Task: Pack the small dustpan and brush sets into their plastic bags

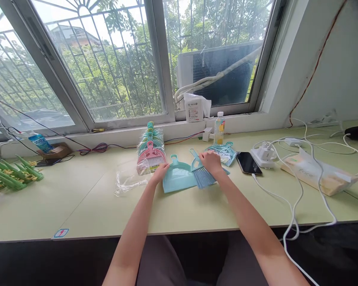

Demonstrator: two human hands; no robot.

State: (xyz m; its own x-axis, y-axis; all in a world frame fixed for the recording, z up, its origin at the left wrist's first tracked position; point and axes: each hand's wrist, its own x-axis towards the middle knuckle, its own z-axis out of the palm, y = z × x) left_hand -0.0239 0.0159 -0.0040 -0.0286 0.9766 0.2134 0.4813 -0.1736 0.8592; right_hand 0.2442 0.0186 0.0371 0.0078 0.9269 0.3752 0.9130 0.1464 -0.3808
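A small teal dustpan [178, 177] lies flat on the pale green table [86, 206]. My left hand [160, 172] rests on its left edge, fingers curled onto the rim. My right hand [211, 162] is closed over the back of a small teal brush [201, 174] that lies beside the dustpan on its right, bristles toward me. Behind my left hand stands a row of bagged brush-and-dustpan sets [150, 150], the front one pink. A bagged teal set [224, 152] lies behind my right hand. An empty clear plastic bag [128, 179] lies left of the dustpan.
A black phone [248, 163] with a white cable lies right of the brush, then a white charger block [264, 155], tangled cables and a tissue pack [319, 174]. A drink bottle [219, 128] stands by the window sill. Green plastic items [12, 172] lie at the far left.
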